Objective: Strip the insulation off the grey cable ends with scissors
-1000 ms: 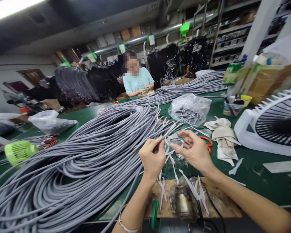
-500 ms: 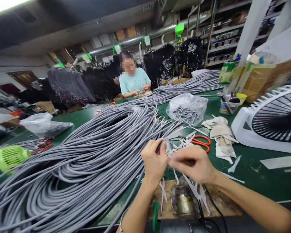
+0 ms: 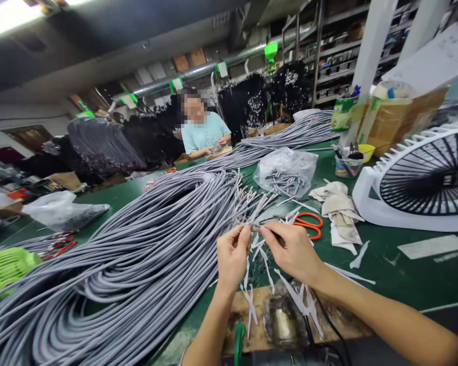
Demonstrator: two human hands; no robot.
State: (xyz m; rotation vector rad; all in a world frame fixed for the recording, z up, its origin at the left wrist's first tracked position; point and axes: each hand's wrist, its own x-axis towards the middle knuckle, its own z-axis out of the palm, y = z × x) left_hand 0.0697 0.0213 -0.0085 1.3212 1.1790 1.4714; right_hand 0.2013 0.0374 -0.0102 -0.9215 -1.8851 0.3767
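My left hand (image 3: 232, 256) is closed in a pinch beside the stripped ends of the grey cables. Facing it, my right hand (image 3: 294, 250) pinches too, its fingertips close to the left ones. A thin cable end (image 3: 255, 229) spans the small gap between both sets of fingertips; most of it is hidden by the fingers. To the left lies a large coiled bundle of grey cables (image 3: 137, 254). White plastic strips (image 3: 266, 267) are scattered below and around the hands. Orange-handled scissors (image 3: 309, 223) lie just beyond my right hand.
In front of me a wooden board (image 3: 343, 317) carries a metal block (image 3: 284, 320) with black cords. A bag of short grey pieces (image 3: 286, 173), a crumpled cloth (image 3: 339, 208) and a white fan (image 3: 420, 178) stand around. A co-worker (image 3: 204, 129) sits across the table.
My right hand, blurred before, is now steady, and its fingertips have drawn slightly away from my left ones, showing the thin piece between them. The whole view has shifted slightly.
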